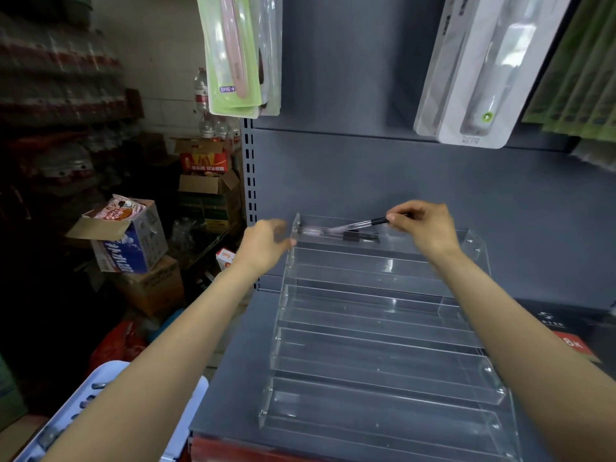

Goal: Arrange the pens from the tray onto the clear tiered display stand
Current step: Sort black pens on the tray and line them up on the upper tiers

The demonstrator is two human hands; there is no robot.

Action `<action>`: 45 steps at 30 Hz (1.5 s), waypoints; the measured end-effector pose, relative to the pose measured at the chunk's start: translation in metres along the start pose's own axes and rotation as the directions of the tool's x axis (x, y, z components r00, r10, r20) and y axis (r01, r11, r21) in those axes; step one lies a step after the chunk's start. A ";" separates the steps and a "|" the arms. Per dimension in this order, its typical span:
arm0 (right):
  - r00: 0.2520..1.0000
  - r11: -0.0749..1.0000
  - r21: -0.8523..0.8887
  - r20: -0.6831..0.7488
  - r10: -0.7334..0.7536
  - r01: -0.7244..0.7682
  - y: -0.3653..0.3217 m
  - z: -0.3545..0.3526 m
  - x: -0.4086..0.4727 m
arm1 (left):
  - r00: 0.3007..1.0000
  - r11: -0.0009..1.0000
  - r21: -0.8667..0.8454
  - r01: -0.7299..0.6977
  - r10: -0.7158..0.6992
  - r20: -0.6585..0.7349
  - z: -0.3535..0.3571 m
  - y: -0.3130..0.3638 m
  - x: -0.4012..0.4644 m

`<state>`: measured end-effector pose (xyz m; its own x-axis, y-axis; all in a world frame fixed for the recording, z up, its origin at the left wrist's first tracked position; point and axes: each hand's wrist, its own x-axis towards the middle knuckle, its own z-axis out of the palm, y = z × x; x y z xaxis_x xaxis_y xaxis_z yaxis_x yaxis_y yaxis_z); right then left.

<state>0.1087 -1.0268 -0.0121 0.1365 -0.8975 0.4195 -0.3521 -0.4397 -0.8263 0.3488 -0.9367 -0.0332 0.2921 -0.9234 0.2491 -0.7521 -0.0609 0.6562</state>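
While right grip [420,225] pinches pen [358,225] over stand's [383,355] top tier, left grip [266,243] loosely spread

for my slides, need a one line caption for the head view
Right hand lowers a pen into the top tier of the stand; left hand steadies its edge.

Lower tiers of display stand [383,358] open from above; hanging packages [473,71] crowd space over top tier.

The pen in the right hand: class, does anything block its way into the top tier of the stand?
Nothing visible does. The right hand pinches the pen just above the top tier, where one pen already lies.
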 end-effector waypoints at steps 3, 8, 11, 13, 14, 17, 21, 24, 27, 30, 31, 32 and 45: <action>0.996 0.996 -0.090 0.087 0.015 -0.008 -0.003 0.007 -0.001 | 1.000 1.000 0.004 -0.025 0.025 0.010 0.002 -0.001 -0.003; 0.986 0.960 -0.268 0.165 -0.034 0.078 -0.012 0.016 0.003 | 1.000 1.000 -0.014 -0.018 0.018 -0.010 0.003 -0.003 -0.003; 0.974 0.932 -0.349 0.227 -0.015 0.096 -0.014 0.020 0.008 | 0.999 1.000 -0.021 -0.013 0.013 -0.031 0.005 -0.003 -0.003; 0.966 0.926 -0.367 0.258 0.014 0.084 -0.014 0.023 0.009 | 0.999 0.999 -0.036 -0.003 0.001 -0.045 0.006 -0.001 -0.005; 0.963 0.925 -0.371 0.268 0.025 0.079 -0.013 0.024 0.009 | 0.999 0.999 -0.039 0.002 -0.004 -0.050 0.006 0.000 -0.005; 0.950 0.926 -0.367 0.310 0.030 0.090 -0.010 0.024 0.005 | 0.998 0.999 -0.054 0.003 -0.006 -0.058 0.007 -0.001 -0.007; 0.933 0.916 -0.382 0.359 0.026 0.121 -0.008 0.022 0.003 | 0.996 0.998 -0.057 -0.013 0.008 -0.090 0.009 -0.001 -0.008; 0.939 0.924 -0.360 0.344 0.003 0.129 -0.013 0.024 -0.001 | 0.990 0.997 -0.075 -0.025 0.014 -0.138 0.010 0.002 -0.014; 0.953 0.920 -0.332 0.282 -0.113 0.207 -0.023 0.032 -0.012 | 0.980 0.993 -0.113 -0.036 0.013 -0.198 0.007 0.006 -0.023; 0.935 0.906 -0.300 0.282 -0.216 0.299 -0.037 0.048 -0.028 | 0.975 0.987 -0.140 -0.075 0.043 -0.217 0.000 0.009 -0.034; 0.928 0.908 -0.280 0.295 -0.227 0.311 -0.042 0.055 -0.034 | 0.977 0.987 -0.136 -0.085 0.056 -0.208 -0.002 0.008 -0.040; 0.922 0.916 -0.252 0.312 -0.229 0.313 -0.047 0.063 -0.042 | 0.979 0.989 -0.120 -0.089 0.065 -0.192 -0.005 0.006 -0.046; 0.760 0.976 -0.101 0.645 -0.083 0.192 -0.102 0.280 -0.196 | 0.971 0.967 0.094 0.239 -0.238 -0.014 -0.090 -0.212 -0.169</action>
<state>0.3773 -0.8160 -0.1150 0.7298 -0.6682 0.1447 -0.4110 -0.5980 -0.6881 0.5119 -0.7336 -0.1505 0.4712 -0.8768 0.0957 -0.7127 -0.3146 0.6269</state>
